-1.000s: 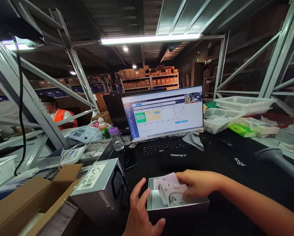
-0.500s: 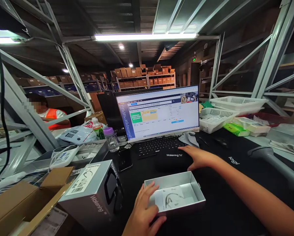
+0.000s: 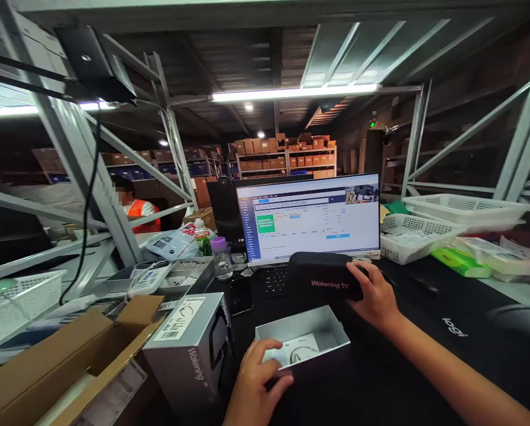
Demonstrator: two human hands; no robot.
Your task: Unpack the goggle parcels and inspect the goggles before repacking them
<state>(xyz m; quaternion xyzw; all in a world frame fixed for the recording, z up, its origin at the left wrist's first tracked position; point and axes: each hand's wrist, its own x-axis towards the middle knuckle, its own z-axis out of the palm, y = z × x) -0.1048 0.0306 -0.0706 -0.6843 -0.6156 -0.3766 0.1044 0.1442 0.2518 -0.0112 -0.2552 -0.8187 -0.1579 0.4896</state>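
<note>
Clamping the near-left rim of an open grey cardboard tray point(image 3: 291, 324) with the left hand point(image 3: 256, 384): fingers hooked narrow over the rim into the tray, thumb pressed on the near outer wall. In the tray bed, a white printed leaflet point(image 3: 298, 350), flat, right at the left fingertips. Tray at near centre on the black desk mat point(image 3: 473, 313).

Gripping the right end of a black oblong zip case with pink lettering point(image 3: 320, 283) with the right hand point(image 3: 374, 296): fingers wrapped tight over the top, thumb hidden. Case level, long side running left-right, just beyond the tray, over the black keyboard point(image 3: 274, 281) and covering the lower edge of the lit flat monitor point(image 3: 309, 216). Cannot tell whether lifted or resting.

Just left of the tray, beside the left hand: upright grey box sleeve with white barcode label point(image 3: 189, 349). Further left, near: open brown cardboard carton point(image 3: 47, 367). Between sleeve and keyboard: black phone point(image 3: 241, 296), flat. Far, left of the monitor: clear bottle with purple cap point(image 3: 222, 257). Right of the monitor: white perforated plastic baskets point(image 3: 425, 228). Far left, behind the steel rack: person in orange vest point(image 3: 141, 210).
</note>
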